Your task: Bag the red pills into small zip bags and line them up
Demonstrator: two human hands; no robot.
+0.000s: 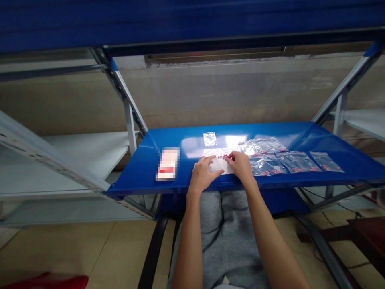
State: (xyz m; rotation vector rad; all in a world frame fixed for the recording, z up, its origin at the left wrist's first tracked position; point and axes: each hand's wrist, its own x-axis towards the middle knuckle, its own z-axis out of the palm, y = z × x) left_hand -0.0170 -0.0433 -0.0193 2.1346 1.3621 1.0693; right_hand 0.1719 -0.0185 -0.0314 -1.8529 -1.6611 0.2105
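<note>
A white sheet (227, 168), perhaps paper or tissue, lies flat near the front of the blue tabletop. On it sits a short row of small dark-red pieces (220, 157), bead- or pill-like. My left hand (205, 171) rests on the sheet's left part, thumb and fingers apart, holding nothing. At the right end of the row, the fingertips of my right hand (239, 163) are pinched together among the red pieces; what is between them is too small to make out. Several clear plastic bags (297, 160) with red pieces inside lie to the right of that hand.
A small clear bag (209, 139) lies behind the sheet. A blurred-out pale rectangular item with a red band (167, 163) is at the left. Metal posts (129, 120) flank the blue table (135, 170), and a blue shelf (192, 24) hangs above. Chair armrests (153, 249) are beside me.
</note>
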